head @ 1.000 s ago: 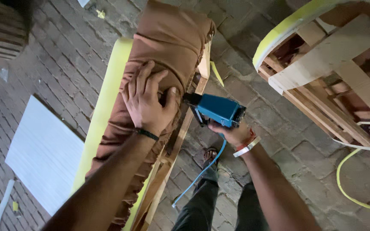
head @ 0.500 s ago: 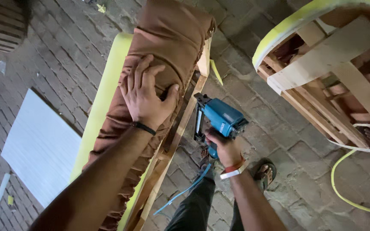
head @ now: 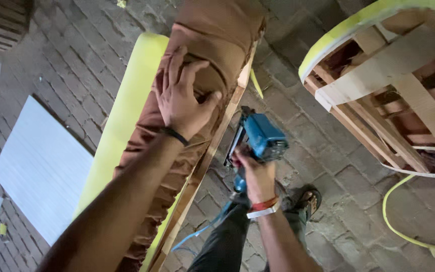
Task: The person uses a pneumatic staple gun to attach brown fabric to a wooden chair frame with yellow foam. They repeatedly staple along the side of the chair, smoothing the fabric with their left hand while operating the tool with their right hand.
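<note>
Now your left hand (head: 182,103) lies flat, fingers spread, on gathered brown fabric (head: 197,60) over a yellow-foam wooden frame (head: 127,111), your right hand (head: 255,174) closed around a blue staple gun (head: 258,138) beside the frame's edge, brick floor (head: 328,166) below.

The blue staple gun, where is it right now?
In the head view, the blue staple gun is just right of centre, gripped by the right hand, beside the wooden frame edge of the brown-covered cushion.

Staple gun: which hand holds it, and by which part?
The right hand holds the blue staple gun by its grip, below the body. The left hand only presses the brown fabric.
</note>
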The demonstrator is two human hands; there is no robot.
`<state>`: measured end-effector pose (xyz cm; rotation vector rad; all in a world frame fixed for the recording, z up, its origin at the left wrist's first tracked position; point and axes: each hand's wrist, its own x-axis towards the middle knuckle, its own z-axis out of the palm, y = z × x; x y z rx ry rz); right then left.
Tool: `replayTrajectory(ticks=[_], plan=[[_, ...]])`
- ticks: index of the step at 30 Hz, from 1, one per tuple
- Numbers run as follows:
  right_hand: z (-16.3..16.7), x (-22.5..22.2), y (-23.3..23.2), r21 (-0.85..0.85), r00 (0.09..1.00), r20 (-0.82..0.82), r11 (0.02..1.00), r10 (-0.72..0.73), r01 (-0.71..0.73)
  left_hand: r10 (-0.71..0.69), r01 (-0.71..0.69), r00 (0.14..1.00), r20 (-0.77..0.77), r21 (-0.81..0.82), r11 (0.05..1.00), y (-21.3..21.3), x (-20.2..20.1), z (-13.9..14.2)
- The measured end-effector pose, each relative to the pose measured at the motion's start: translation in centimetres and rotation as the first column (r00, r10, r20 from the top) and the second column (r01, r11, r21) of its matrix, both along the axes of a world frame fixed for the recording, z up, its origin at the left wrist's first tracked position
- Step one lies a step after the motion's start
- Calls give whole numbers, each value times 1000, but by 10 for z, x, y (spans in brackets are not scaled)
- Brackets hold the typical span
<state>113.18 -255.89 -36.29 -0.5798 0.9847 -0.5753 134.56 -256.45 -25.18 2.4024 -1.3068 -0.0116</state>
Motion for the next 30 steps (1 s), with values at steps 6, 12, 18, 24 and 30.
replayTrajectory(ticks=[6,12,18,24,30], plan=[[21,31,61,-236,991,100,970,90,-64,-75,44,909,-409,-84,995,111,97,-2],[54,58,79,-278,993,-37,954,111,-117,283,-264,384,-879,190,946,265,114,-66],[66,51,73,9,990,137,1000,-19,18,325,-229,701,-635,232,945,277,89,-65],[69,67,79,-274,999,48,962,23,-9,67,-90,638,-767,12,996,235,69,-16],[56,42,73,56,984,122,991,-126,120,-52,131,973,-225,351,927,185,24,20]])
